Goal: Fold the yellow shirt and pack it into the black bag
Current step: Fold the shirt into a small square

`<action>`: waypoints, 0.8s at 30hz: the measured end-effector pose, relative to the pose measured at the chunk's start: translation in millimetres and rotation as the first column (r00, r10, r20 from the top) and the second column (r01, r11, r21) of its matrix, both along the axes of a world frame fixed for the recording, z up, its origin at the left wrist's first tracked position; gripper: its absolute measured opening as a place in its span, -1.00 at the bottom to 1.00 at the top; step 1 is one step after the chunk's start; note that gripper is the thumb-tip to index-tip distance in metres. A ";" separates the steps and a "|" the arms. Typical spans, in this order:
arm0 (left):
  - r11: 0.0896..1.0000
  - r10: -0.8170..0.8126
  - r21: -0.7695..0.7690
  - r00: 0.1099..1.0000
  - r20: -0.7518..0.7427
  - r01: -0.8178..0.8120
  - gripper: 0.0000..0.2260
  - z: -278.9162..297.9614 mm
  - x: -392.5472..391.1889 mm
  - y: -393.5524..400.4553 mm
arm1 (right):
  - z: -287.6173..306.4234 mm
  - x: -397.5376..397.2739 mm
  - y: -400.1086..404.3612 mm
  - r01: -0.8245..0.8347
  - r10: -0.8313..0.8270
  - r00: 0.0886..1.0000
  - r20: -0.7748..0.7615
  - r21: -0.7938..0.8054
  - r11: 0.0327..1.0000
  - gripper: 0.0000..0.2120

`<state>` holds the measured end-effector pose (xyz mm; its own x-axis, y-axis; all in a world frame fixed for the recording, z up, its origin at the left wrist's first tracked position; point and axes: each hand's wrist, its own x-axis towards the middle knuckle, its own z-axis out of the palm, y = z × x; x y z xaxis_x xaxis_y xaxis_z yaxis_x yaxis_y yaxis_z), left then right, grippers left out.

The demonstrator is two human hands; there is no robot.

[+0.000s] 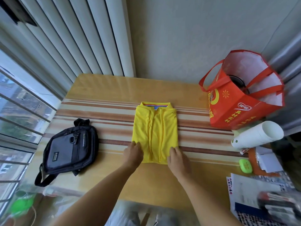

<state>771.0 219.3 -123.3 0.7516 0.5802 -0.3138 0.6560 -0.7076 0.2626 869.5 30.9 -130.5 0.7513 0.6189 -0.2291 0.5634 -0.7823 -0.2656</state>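
1. Shirt [154, 132] lies mid-table, folded into a narrow strip, collar at the far end.
2. I see my left hand [133, 153] and right hand [176, 158] on its near corners — whether flat or pinching I cannot tell.
3. Bag [71, 147] sits well left on the table [114, 88]; red tote [241, 95] far right — white tube [257, 134] beside it.

The shirt [154, 132] is smooth, slightly shiny knit cloth; the bag [71, 148] matt woven fabric; the table [114, 88] glossy wood-look laminate.
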 end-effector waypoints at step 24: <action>0.640 0.125 -0.514 0.737 -0.664 -0.571 -0.88 81.7 -18.1 37.8 | 52.0 26.2 -20.7 0.465 -0.466 0.656 -0.594 -0.168 0.869 -0.86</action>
